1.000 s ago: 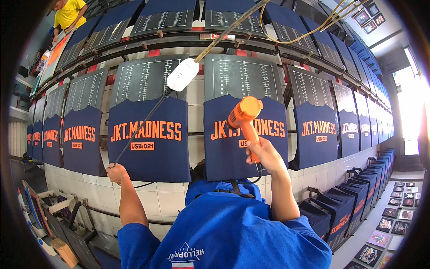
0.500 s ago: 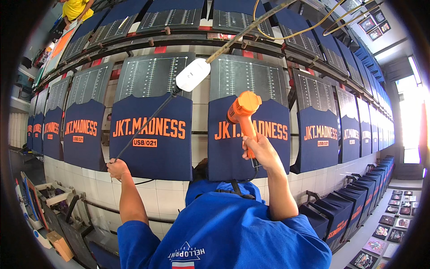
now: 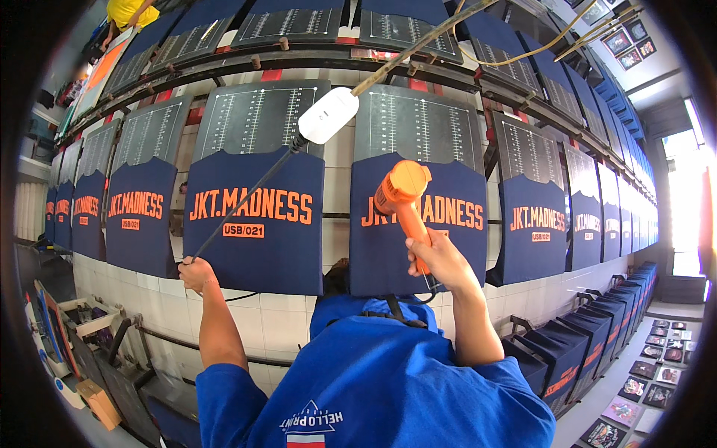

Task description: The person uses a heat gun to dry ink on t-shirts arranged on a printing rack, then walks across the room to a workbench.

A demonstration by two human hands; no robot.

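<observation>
In my right hand (image 3: 442,261) is an orange heat gun (image 3: 412,224), fingers wrapped round its handle. Its head is over the orange lettering of a navy T-shirt (image 3: 418,261) stretched on a dark board. My left hand (image 3: 197,275) is closed on a black power cable (image 3: 243,205). This cable slants up across another printed navy T-shirt (image 3: 255,261) to a white socket connector (image 3: 328,116), which hangs from a cord coming from the upper right. Whether the heat gun touches the cloth I cannot tell.
More navy shirts on boards line both sides, such as one at the right (image 3: 534,254). A metal rail (image 3: 299,67) runs behind them, with a second row beyond. Low covered boards (image 3: 575,351) stand at lower right. A person in yellow (image 3: 131,11) is at the far left.
My right hand and the heat gun have moved slightly down, and the gun's head has shifted a little left over the lettering. My left hand keeps its hold on the cable.
</observation>
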